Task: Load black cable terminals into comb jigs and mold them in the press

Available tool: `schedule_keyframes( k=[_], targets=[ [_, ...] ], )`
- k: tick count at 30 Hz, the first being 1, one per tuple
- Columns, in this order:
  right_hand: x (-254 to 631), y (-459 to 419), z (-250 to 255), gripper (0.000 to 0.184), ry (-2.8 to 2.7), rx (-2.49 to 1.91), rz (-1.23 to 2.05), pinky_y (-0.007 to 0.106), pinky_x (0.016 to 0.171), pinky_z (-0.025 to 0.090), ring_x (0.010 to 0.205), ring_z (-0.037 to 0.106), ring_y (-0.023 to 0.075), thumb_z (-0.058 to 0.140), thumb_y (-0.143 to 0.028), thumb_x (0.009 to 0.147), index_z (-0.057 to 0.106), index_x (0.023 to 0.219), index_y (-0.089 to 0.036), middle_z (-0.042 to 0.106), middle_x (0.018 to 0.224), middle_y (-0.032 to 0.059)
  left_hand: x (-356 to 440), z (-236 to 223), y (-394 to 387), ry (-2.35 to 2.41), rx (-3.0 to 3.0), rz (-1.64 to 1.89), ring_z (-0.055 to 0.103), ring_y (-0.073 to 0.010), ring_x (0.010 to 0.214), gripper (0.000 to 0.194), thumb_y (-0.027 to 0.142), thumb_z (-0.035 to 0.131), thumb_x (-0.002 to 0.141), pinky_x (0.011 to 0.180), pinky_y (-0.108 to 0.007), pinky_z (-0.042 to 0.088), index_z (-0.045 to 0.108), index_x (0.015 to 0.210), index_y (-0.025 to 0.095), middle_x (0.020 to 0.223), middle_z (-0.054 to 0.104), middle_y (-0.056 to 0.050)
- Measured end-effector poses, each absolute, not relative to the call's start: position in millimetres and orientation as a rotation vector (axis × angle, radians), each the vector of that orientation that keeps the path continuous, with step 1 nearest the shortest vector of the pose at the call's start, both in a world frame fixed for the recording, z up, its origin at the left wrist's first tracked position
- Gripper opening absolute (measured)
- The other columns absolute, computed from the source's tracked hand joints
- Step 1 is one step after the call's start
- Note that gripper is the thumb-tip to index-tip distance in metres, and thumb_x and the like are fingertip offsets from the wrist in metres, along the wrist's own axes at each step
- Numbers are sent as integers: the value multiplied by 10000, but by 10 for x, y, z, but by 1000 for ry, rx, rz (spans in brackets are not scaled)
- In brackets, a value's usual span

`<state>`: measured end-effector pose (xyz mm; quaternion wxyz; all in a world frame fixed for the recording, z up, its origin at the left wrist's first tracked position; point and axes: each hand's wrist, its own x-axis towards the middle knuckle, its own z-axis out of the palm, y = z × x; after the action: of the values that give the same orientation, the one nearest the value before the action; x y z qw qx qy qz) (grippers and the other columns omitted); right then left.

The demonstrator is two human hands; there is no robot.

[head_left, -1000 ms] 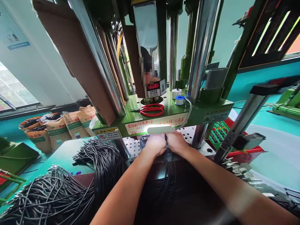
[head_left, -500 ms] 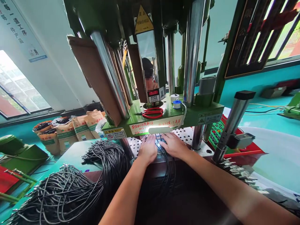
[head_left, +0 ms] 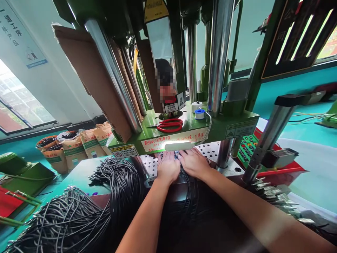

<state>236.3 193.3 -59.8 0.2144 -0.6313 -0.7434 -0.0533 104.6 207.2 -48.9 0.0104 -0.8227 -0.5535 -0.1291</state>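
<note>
Both my hands reach under the green press plate, side by side over the metal mould on the press bed. My left hand lies palm down with its fingers stretched forward over the mould's left side. Beside it, my right hand also lies flat, fingers forward and slightly spread. The two thumbs come close together in the middle. Several thin black cables run out from beneath the hands towards me. My fingertips and the cable ends are partly hidden under the plate's edge.
Red-handled snips and a blue-and-white tape roll lie on the press plate. A large bundle of black cables hangs at the left. Steel columns flank the work area. A red tray stands right, behind a metal post.
My hands have drawn closer together, covering more of the cables between them. The left wrist has shifted slightly right. The camera view has moved nearer to the press.
</note>
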Motion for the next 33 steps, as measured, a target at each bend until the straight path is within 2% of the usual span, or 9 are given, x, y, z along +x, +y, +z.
schedule_keyframes(
  k=[7, 11, 15, 23, 28, 33],
  targets=[
    [2360, 1965, -477, 392, -2045, -1776, -146, 443, 1056, 246, 1193, 454, 270, 347, -317, 939, 593, 1193, -146, 575, 1234, 144, 1043, -301, 2083, -1679, -2609, -339, 395, -237, 1283, 481, 250, 233, 910, 1077, -502, 278, 439, 1334, 155, 1380, 473, -81],
    [2392, 1904, -468, 413, -2055, -1758, -150, 388, 1065, 248, 1210, 448, 241, 328, -323, 949, 565, 1242, -156, 555, 1272, 128, 1043, -287, 1978, -1700, -2560, -355, 330, -245, 1331, 497, 276, 242, 913, 1109, -498, 213, 417, 1362, 153, 1426, 417, -68],
    [2409, 1858, -538, 433, -2077, -1762, -142, 388, 1068, 239, 1228, 432, 254, 351, -317, 934, 535, 1288, -150, 521, 1319, 123, 1091, -407, 1952, -1797, -2508, -359, 274, -273, 1361, 524, 300, 245, 903, 1104, -541, 192, 394, 1382, 146, 1451, 375, -64],
    [2395, 1971, -561, 403, -2103, -1761, -121, 420, 1073, 199, 1214, 426, 271, 337, -290, 928, 560, 1230, -144, 557, 1245, 143, 1172, -442, 2083, -1853, -2512, -379, 304, -255, 1340, 514, 354, 221, 914, 1116, -498, 179, 413, 1363, 195, 1411, 438, -53],
    [2408, 2017, -471, 362, -2097, -1744, -54, 465, 1046, 257, 1196, 458, 268, 441, -293, 916, 567, 1213, -129, 576, 1222, 145, 1166, -366, 2151, -1865, -2567, -358, 327, -265, 1329, 505, 335, 243, 908, 1084, -539, 237, 417, 1355, 177, 1418, 427, -70],
    [2274, 2081, -214, 317, -1964, -1617, 131, 454, 927, 428, 1051, 563, 223, 525, -371, 906, 591, 1122, -150, 592, 1168, 92, 1026, -187, 1893, -1860, -2533, -423, 327, -248, 1336, 503, 245, 293, 884, 1101, -515, 235, 383, 1373, 169, 1444, 381, -101]
  ],
)
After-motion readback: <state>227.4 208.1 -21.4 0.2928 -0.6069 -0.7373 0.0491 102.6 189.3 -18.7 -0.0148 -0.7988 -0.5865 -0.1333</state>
